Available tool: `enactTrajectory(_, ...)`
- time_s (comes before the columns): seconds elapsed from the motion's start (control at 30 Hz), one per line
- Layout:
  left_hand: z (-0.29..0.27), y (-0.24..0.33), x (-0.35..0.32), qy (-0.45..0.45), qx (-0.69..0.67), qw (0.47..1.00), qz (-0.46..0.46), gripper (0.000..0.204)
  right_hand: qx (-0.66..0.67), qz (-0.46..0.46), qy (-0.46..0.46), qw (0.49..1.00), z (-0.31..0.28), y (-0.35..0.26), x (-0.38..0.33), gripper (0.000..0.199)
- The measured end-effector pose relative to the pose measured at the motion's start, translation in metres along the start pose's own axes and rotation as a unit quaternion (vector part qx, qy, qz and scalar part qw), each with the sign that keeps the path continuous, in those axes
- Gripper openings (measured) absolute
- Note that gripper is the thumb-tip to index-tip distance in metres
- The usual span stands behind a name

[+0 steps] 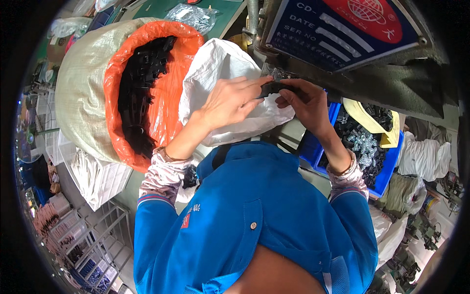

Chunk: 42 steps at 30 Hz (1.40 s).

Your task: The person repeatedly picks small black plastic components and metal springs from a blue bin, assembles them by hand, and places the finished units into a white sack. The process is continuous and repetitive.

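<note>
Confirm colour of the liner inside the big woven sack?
Orange liner, folded over the sack rim; clearest in the head view.

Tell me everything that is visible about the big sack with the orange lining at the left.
The sack is large, of pale beige woven fabric as it looks, and stands open, tilted toward the camera. An orange plastic liner is folded out over its rim. Inside lies a heap of small black parts, of which only the upper layer shows. A white bag lies against its right side, and white sheets sit below it. Neither hand touches it.
</note>
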<state>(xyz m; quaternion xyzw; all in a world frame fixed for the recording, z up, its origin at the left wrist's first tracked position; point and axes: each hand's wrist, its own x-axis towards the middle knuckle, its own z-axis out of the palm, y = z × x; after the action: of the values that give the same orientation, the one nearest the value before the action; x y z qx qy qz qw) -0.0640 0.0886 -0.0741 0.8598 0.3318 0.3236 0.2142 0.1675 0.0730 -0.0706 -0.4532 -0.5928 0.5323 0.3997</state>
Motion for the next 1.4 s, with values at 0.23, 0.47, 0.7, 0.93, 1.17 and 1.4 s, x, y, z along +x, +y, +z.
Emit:
enactTrajectory(0.23,-0.022,-0.024,0.030,0.001,0.006,0.996,0.084,0.036,-0.056,-0.101,0.047,0.992,0.008,-0.004,0.013,0.022)
enactTrajectory(0.47,-0.019,-0.030,0.045,-0.152,-0.006,0.987,-0.050,0.034,-0.003,0.010,0.086,0.996,0.009,0.014,0.014,0.018)
enactTrajectory(0.7,-0.025,-0.035,0.019,-0.058,-0.065,0.995,-0.048,0.023,0.009,0.059,0.074,0.996,0.004,0.010,0.022,0.020)
enactTrajectory(0.93,-0.025,-0.037,0.018,-0.053,-0.060,0.997,-0.015,0.020,0.028,0.115,0.063,0.991,-0.048,0.070,0.053,0.025)
enactTrajectory(1.17,-0.027,-0.038,0.022,-0.074,-0.054,0.996,-0.011,0.021,-0.570,-0.176,0.110,0.795,-0.074,0.176,0.117,0.023)
enactTrajectory(1.4,-0.007,-0.051,0.009,0.032,-0.044,0.996,0.072,0.022,-0.694,-0.277,0.097,0.658,-0.094,0.229,0.115,0.021)
